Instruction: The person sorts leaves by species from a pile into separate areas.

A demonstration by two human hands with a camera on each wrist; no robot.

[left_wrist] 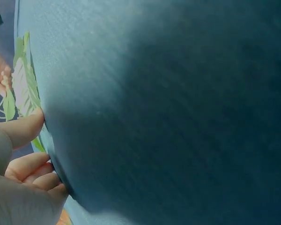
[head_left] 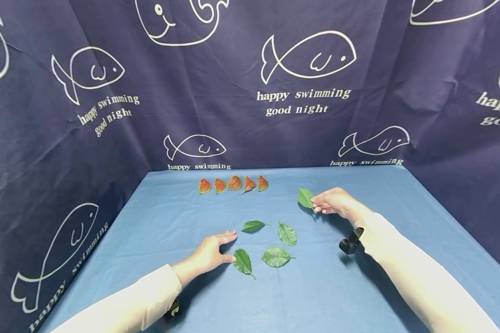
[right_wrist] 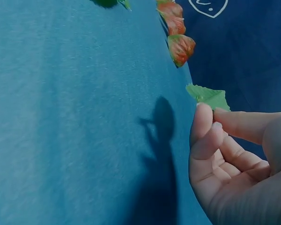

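- The right hand point(head_left: 336, 202) pinches a green leaf point(head_left: 305, 197) between thumb and fingers, above the blue cloth point(head_left: 316, 291), right of the row of five red leaves point(head_left: 234, 183).
- The left hand point(head_left: 208, 252) grips nothing, its thumb at the edge of a lower leaf point(head_left: 242, 262); whether they touch, I cannot tell.
- The step in hand looks like placing the pinched leaf.
- Next likely calls for lowering it flat, then loosening the pinch.
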